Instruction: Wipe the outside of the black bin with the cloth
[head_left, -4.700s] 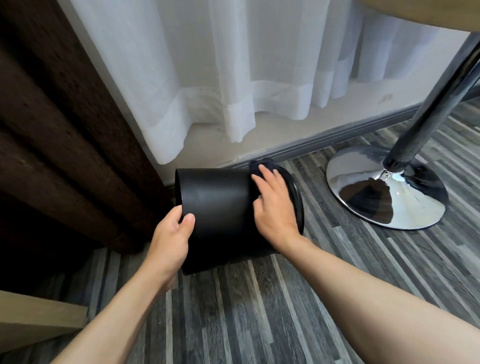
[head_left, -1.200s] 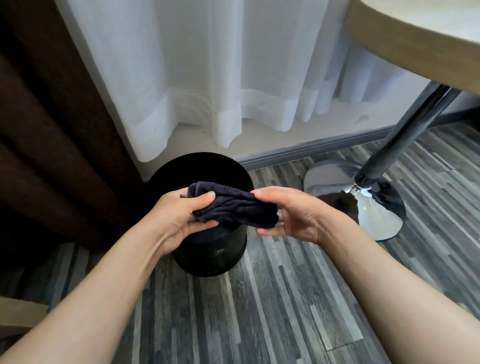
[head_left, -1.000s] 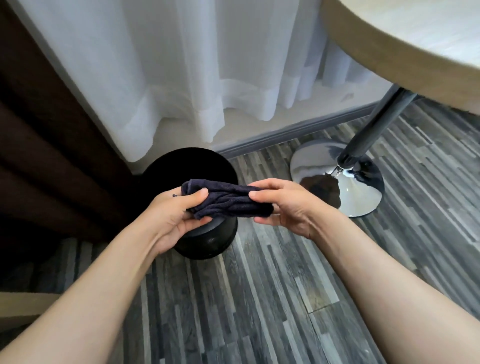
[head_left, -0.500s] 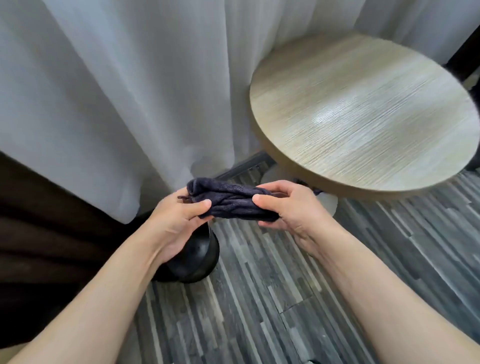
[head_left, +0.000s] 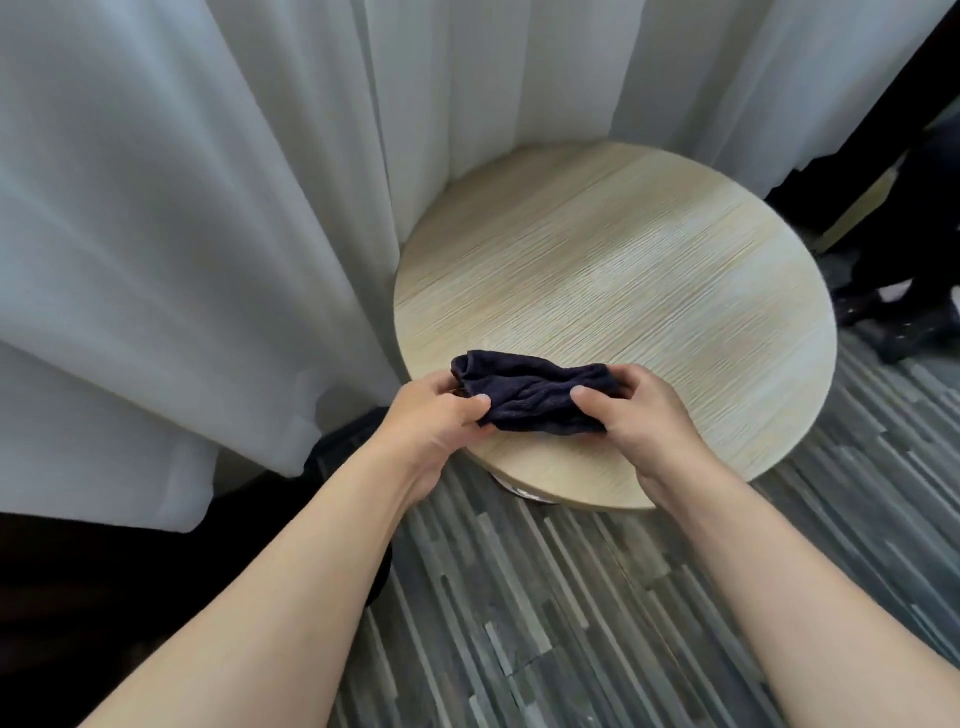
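Note:
A dark navy cloth (head_left: 530, 399) is bunched and stretched between both hands, just above the near edge of a round wooden table (head_left: 623, 260). My left hand (head_left: 431, 421) pinches its left end and my right hand (head_left: 636, 410) grips its right end. The black bin is almost wholly hidden under my left forearm. Only a dark sliver (head_left: 381, 574) shows beside the arm, low on the floor.
White sheer curtains (head_left: 182, 208) hang along the left and back, touching the table's far side. Grey striped wood flooring (head_left: 571, 623) fills the foreground. A person's dark trousers and shoes (head_left: 893, 322) stand at the right edge. A dark brown drape lies at the lower left.
The view has risen from the floor to above the tabletop. Both hands have carried the cloth up and right, off the bin to the table's near edge. The bin has slipped under my left arm.

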